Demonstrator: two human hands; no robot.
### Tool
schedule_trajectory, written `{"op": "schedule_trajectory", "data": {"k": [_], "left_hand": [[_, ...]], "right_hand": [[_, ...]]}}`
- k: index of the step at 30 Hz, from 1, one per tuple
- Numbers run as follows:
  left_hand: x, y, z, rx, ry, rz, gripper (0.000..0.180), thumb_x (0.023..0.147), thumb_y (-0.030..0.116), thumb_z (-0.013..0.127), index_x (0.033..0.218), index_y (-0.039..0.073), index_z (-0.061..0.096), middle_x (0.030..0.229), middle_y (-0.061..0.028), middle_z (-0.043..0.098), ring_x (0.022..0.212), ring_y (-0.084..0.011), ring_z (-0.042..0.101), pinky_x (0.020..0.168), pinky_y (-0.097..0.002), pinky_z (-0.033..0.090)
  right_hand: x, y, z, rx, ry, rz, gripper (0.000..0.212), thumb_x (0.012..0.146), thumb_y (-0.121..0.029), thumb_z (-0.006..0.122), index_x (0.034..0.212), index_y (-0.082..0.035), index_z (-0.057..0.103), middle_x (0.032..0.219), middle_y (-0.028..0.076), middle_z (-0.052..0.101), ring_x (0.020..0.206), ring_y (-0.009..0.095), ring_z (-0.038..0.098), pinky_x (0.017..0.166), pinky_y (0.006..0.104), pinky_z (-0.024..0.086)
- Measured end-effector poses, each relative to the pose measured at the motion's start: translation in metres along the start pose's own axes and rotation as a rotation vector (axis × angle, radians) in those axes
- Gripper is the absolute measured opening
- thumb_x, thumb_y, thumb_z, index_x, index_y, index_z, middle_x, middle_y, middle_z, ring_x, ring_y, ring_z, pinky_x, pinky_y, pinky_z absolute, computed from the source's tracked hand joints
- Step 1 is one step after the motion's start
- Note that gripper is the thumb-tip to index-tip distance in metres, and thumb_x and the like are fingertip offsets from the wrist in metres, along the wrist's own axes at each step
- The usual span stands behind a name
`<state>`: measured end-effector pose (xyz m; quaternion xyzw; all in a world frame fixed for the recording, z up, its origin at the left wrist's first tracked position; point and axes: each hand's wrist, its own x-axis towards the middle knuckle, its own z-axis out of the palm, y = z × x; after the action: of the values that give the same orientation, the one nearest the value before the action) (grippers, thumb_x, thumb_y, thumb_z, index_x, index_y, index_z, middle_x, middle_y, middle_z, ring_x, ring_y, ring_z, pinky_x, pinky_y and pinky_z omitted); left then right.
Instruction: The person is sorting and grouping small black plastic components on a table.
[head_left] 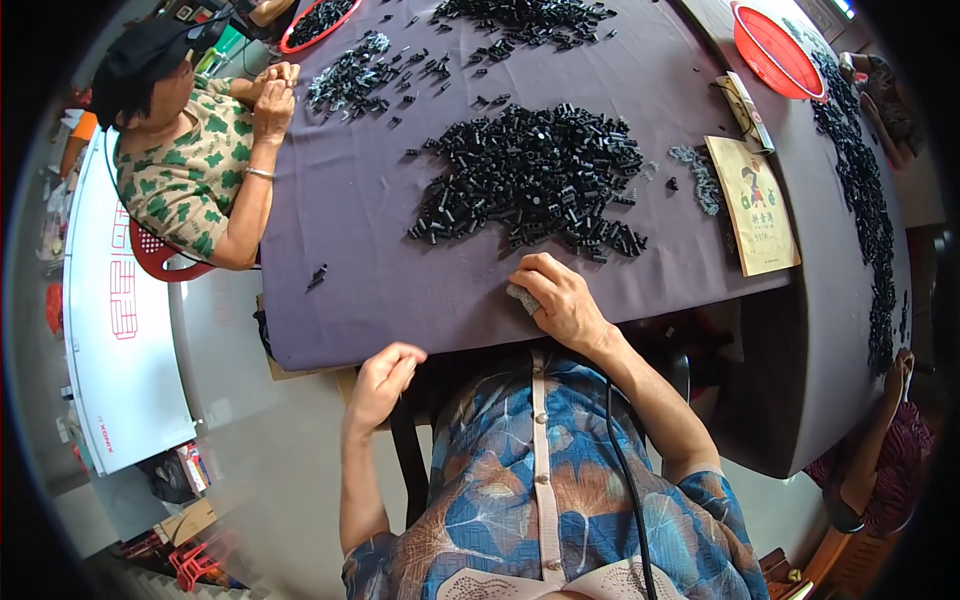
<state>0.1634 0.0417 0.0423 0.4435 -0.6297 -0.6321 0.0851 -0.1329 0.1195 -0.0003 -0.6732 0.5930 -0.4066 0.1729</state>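
Fingers of the right hand bend closed around a grey wad near the worktop's front edge; its material is unclear. The left hand is curled just at that edge, its fingertips blurred, so I cannot tell how tightly they close or whether they hold anything.

Beyond the right hand, a large heap of small black pieces spreads over the middle of the purple-grey worktop. A few stray pieces lie to the left, well apart from it. To the heap's right sit a small grey cluster and a yellowish booklet.

Farther back are a mixed grey-and-black pile and another black heap. At the left side, a co-worker in a leaf-patterned top holds both hands raised close together. A red basket stands at upper right.
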Motion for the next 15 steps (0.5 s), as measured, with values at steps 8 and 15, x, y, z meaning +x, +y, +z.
{"op": "schedule_trajectory", "data": {"k": [8,15], "left_hand": [[-0.047,-0.087,-0.049,0.823,0.309,-0.261,0.022,0.088,0.017,0.052,0.090,-0.003,0.060,0.087,-0.0280,0.063,0.085,-0.0505,0.058,0.072,-0.0525,0.046],[-0.046,-0.217,-0.074,1.082,0.351,-0.315,0.016,0.086,0.010,0.051,0.092,0.001,0.061,0.087,-0.0271,0.065,0.087,-0.0460,0.061,0.073,-0.0521,0.049]], "right_hand": [[0.004,-0.002,-0.002,0.024,0.064,-0.021,0.042,0.060,0.012,0.060,0.101,-0.001,0.061,0.104,0.014,0.057,0.094,0.034,0.060,0.080,0.0384,0.052],[0.002,-0.001,0.002,-0.025,0.056,-0.028,0.043,0.060,0.012,0.059,0.101,0.000,0.061,0.104,0.014,0.057,0.094,0.034,0.060,0.080,0.0379,0.052]]}}
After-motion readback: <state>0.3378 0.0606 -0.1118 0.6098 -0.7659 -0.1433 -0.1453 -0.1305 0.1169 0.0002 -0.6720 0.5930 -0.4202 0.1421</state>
